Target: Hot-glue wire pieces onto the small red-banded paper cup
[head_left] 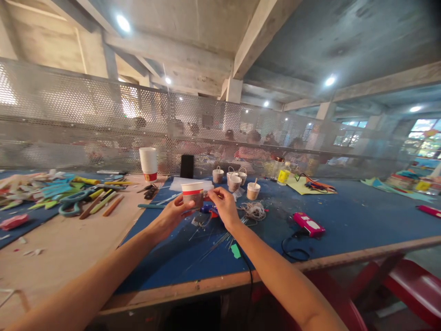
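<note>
A long desk covered in blue runs across the view, with a perforated metal screen along its far edge. On the far left lie green scissors and coloured paper strips; a tall stack of white cups stands behind them. To the right rest a pink device and a coil of twine. At centre, raised above the desk, the left hand grips a brown paper cup from below, while the right hand pinches its right side.
</note>
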Demonstrator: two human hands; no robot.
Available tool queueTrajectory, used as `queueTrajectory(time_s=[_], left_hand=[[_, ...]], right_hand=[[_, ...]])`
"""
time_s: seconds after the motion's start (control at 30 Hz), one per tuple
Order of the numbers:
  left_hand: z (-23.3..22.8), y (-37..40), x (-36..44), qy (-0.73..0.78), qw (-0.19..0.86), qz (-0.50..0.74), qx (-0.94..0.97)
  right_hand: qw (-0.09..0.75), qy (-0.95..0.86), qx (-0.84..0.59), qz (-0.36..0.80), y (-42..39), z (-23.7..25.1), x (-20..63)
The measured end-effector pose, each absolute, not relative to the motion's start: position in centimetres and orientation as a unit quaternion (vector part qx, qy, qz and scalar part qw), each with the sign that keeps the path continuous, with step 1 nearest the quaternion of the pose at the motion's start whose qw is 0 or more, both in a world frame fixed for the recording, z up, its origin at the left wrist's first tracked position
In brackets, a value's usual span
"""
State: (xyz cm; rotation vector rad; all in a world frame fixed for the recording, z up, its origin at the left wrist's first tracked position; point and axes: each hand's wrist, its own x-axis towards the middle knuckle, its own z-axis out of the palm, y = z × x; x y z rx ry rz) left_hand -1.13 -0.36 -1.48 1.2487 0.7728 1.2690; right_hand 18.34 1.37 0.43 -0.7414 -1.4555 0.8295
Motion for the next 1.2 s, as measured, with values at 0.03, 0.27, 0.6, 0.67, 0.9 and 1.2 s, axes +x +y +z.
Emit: queueTrajectory(time_s=[0.03, 0.27, 0.6, 0.67, 0.9, 1.2], left_hand=[[-1.44, -0.39, -1.12, 0.327, 0.566, 0.539, 0.53], [-1.14, -0.68, -1.03, 0.326, 0.567, 0.543, 0.526], [-1.35, -0.51, -1.2, 0.32, 0.57, 0.538, 0.532], [-1.37, -0.5, -1.19, 0.316, 0.572, 0.538, 0.532], [-1.54, -0.34, -1.29, 0.309, 0.578, 0.528, 0.54], [-1.18, -0.83, -1.09, 0.302, 0.587, 0.522, 0.54]], right_hand=[[0.608, -0.631, -0.323, 0.356, 1.29, 0.51, 18.35], [0.608, -0.63, -0.318, 0.363, 1.6, 0.2, 18.41], [0.607, -0.631, -0.326, 0.357, 1.31, 0.44, 18.45], [0.606, -0.633, -0.327, 0.353, 1.22, 0.55, 18.44], [0.6, -0.638, -0.337, 0.346, 1.25, 0.59, 18.53], [0.591, -0.638, -0.349, 0.351, 1.63, 0.33, 18.46]])
